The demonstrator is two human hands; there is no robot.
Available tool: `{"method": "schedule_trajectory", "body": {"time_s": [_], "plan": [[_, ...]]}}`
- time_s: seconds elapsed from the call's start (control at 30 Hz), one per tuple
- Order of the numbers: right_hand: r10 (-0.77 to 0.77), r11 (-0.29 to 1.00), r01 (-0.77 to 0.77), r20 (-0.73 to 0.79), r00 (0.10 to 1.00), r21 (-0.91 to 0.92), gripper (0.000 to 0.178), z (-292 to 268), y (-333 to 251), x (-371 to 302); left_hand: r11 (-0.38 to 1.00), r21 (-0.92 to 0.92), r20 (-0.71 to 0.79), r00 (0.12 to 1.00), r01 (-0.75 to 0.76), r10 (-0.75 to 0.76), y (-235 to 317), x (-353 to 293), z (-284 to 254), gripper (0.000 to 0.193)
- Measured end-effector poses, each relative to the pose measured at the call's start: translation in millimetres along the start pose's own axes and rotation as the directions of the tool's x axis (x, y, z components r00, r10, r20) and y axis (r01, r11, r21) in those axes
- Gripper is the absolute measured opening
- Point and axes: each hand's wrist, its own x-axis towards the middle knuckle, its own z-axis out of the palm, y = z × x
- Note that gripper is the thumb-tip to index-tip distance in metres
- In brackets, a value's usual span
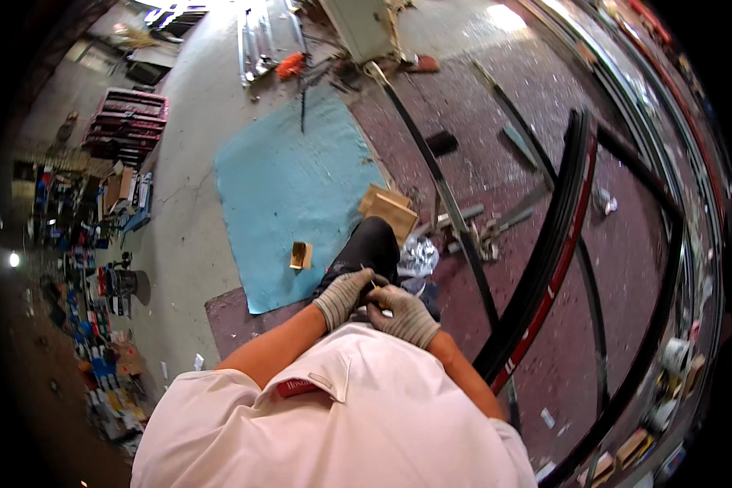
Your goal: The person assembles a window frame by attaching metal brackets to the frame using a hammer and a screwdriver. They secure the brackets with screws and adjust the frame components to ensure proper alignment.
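In front of my body, above my lap, my left hand [344,299] and my right hand [407,315] meet in striped grey work gloves. Their fingers are closed in a pinch, with the fingertips nearly touching. A small bit of yellow and something pale show between them, too small to name. Just beyond is my dark-clad knee [370,246]. A small open cardboard box [301,255] sits on a light blue sheet [276,179] on the floor, ahead of my left hand. Brown cardboard pieces [394,218] lie past the knee, beside crumpled silvery wrapping [419,256].
Long black profiles with a red strip [545,285] lean close by my right arm, over dark metal bars [431,159]. Scraps litter the floor [496,224] there. Reddish frames [128,122] are stacked at far left, above cluttered tools and boxes [98,325]. A pale cabinet [362,28] stands ahead.
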Motion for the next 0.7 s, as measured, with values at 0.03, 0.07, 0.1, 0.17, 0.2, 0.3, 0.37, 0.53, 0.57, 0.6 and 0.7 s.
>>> {"method": "schedule_trajectory", "body": {"time_s": [0.03, 0.07, 0.1, 0.17, 0.2, 0.3, 0.37, 0.53, 0.57, 0.6, 0.7], "plan": [[-0.021, 1.000, 0.021, 0.014, 1.000, 0.013, 0.012, 0, 1, 3, 1.000, -0.003, -0.030, 0.999, 0.013, -0.013, 2, -3, 2, 0.045], [-0.027, 0.999, 0.027, 0.026, 0.999, 0.020, 0.012, -1, 2, 4, 0.999, -0.011, -0.049, 0.998, 0.037, -0.037, 8, -6, 9, 0.042], [0.042, 0.998, -0.042, 0.023, 0.999, 0.037, 0.013, -2, 0, 4, 0.998, -0.064, -0.070, 0.998, 0.005, -0.010, 14, -9, 19, 0.037], [0.129, 0.992, -0.129, 0.044, 0.991, 0.013, 0.015, -9, -10, 8, 0.991, -0.128, -0.071, 0.996, 0.035, -0.044, 19, -12, 20, 0.030], [0.131, 0.990, -0.133, 0.044, 0.990, 0.048, 0.016, -7, -6, 11, 0.989, -0.142, -0.076, 0.995, 0.052, -0.063, 22, -10, 20, 0.027], [0.166, 0.980, -0.174, 0.083, 0.983, 0.094, 0.018, -6, 0, 24, 0.992, -0.128, -0.133, 0.991, -0.008, -0.009, 23, 8, 7, 0.024], [0.201, 0.974, -0.211, 0.111, 0.973, 0.085, 0.017, -7, -4, 41, 0.988, -0.157, -0.134, 0.991, -0.004, -0.018, 31, 17, -3, 0.024], [0.255, 0.967, -0.251, 0.174, 0.951, -0.045, 0.017, 2, -14, 109, 0.985, -0.169, -0.166, 0.985, 0.025, -0.053, 79, 31, -37, 0.025], [0.209, 0.977, -0.201, 0.171, 0.963, -0.065, 0.017, 9, -6, 125, 0.979, -0.202, -0.151, 0.988, 0.013, -0.044, 94, 34, -43, 0.025], [0.237, 0.971, -0.230, 0.177, 0.955, -0.061, 0.017, 14, -8, 144, 0.979, -0.203, -0.138, 0.989, 0.016, -0.045, 108, 40, -56, 0.024], [0.313, 0.950, -0.303, 0.211, 0.926, -0.081, 0.017, 35, -16, 214, 0.960, -0.281, -0.102, 0.994, 0.003, -0.033, 147, 61, -105, 0.025]]}}
